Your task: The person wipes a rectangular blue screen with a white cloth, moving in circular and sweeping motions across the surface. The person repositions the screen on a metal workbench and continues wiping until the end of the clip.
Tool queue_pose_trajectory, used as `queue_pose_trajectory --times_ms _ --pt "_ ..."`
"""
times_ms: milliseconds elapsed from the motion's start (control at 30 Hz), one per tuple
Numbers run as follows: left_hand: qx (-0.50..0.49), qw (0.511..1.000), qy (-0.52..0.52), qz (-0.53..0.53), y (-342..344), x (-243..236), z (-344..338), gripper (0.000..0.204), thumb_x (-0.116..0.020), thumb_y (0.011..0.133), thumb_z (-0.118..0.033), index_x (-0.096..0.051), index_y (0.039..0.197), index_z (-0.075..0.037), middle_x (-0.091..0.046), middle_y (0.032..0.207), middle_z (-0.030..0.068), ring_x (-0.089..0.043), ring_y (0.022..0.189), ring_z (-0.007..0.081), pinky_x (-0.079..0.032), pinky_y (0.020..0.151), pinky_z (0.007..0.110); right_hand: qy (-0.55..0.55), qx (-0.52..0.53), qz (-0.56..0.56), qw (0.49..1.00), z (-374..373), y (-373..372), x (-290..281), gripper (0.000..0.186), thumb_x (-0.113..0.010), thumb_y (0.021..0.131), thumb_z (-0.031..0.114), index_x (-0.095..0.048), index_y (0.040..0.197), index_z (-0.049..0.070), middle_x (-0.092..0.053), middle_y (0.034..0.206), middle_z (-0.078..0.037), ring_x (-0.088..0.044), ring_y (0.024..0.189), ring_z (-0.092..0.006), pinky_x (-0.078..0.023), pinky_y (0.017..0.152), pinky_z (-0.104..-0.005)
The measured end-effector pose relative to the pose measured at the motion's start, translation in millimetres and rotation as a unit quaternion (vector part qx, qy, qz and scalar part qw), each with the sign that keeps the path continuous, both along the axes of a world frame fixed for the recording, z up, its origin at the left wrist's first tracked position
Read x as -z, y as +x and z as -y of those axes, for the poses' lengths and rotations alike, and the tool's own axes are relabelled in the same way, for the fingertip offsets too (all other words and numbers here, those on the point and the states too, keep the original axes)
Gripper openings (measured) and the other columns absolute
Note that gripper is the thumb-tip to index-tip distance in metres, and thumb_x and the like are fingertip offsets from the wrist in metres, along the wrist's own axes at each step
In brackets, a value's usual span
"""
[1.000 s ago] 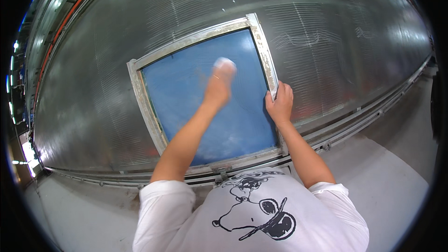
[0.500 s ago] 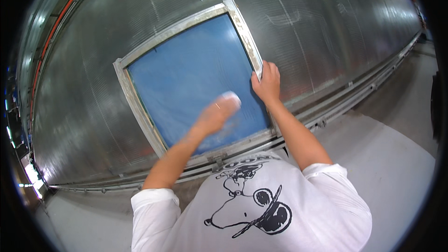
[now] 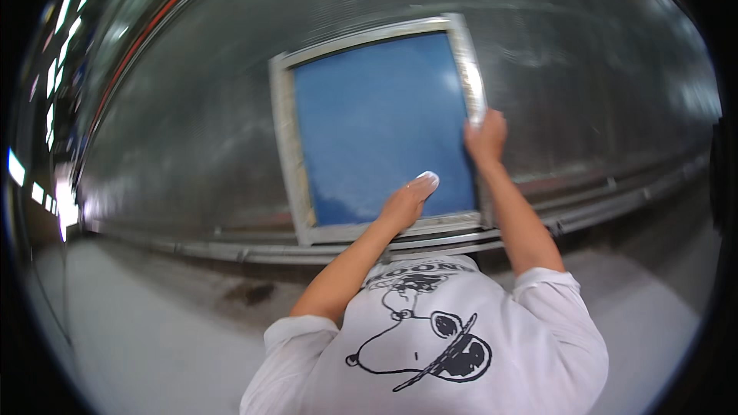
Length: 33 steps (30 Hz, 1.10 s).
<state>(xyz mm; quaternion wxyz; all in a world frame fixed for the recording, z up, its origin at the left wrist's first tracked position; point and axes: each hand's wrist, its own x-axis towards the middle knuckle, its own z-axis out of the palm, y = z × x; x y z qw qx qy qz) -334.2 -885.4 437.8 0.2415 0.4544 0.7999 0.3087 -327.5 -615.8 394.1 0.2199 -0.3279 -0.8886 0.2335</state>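
White tee [image 3: 530,346], loose, short-slvd, a bit wrinkled. Landmark = big dog-head print [image 3: 417,356]: blk outline w/ solid blk patches, diag. blk stripe at its R end. Just above print: smaller blk figure [image 3: 415,286]; above that, arc of blk lettering [image 3: 430,268]. L of print: wht L sleeve [image 3: 296,342]. R of print: wht R sleeve [image 3: 547,296].

A squarish, silvery frame [image 3: 284,146] with scuffed, yellowish patches lies on the worktop [image 3: 192,131], turned slightly askew, its lower bar close to the near edge. It surrounds a smooth blue panel [image 3: 377,123], faintly clouded with paler streaks and brighter toward the upper right. A small white wad [image 3: 428,179], its material unclear, sits over the panel's lower right part.
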Motion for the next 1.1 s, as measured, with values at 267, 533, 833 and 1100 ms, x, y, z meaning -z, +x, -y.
queue_pose_trajectory --times_ms 267,533,833,1100 --pt "-0.384 0.893 0.093 0.216 -16.1 -91.2 121.1 0.038 -0.055 0.100 -0.004 -0.067 0.135 -0.003 -0.067 0.141 0.0100 -0.065 0.123 0.0160 -0.049 0.104 0.028 0.027 -0.072 -0.093 0.993 -14.9 5.5 -57.4 0.051 -0.075 0.086 0.014 -0.059 0.131 -0.004 -0.058 0.116 -0.021 -0.057 0.110 -0.0413 -0.045 0.095 -0.0492" --pt "-0.534 0.744 0.236 0.325 -49.0 -115.6 280.6 0.040 -0.056 0.099 0.001 -0.065 0.138 0.001 -0.069 0.135 0.0107 -0.066 0.116 0.0132 -0.051 0.098 0.026 0.010 -0.082 -0.074 0.994 141.8 -75.8 -68.6 0.052 -0.076 0.085 0.016 -0.059 0.129 -0.007 -0.058 0.118 -0.022 -0.056 0.112 -0.0419 -0.045 0.098 -0.0479" --pt "-0.526 0.806 0.213 0.165 -129.5 -176.1 408.4 0.039 -0.051 0.102 0.001 -0.062 0.139 0.004 -0.064 0.142 0.0159 -0.062 0.129 0.0210 -0.047 0.109 0.031 -0.014 -0.067 -0.084 0.994 266.4 -129.3 -84.6 0.047 -0.076 0.085 0.016 -0.059 0.122 -0.008 -0.057 0.111 -0.024 -0.055 0.104 -0.0418 -0.045 0.092 -0.0495" --pt "-0.347 0.928 0.109 -0.075 -167.8 -170.7 384.1 0.044 -0.056 0.094 0.004 -0.066 0.137 -0.003 -0.062 0.145 0.0141 -0.060 0.134 0.0264 -0.048 0.111 0.037 0.001 -0.032 -0.047 0.998 298.7 -136.5 -88.8 0.049 -0.075 0.086 0.017 -0.058 0.127 -0.006 -0.058 0.115 -0.023 -0.054 0.107 -0.0417 -0.045 0.094 -0.0512"
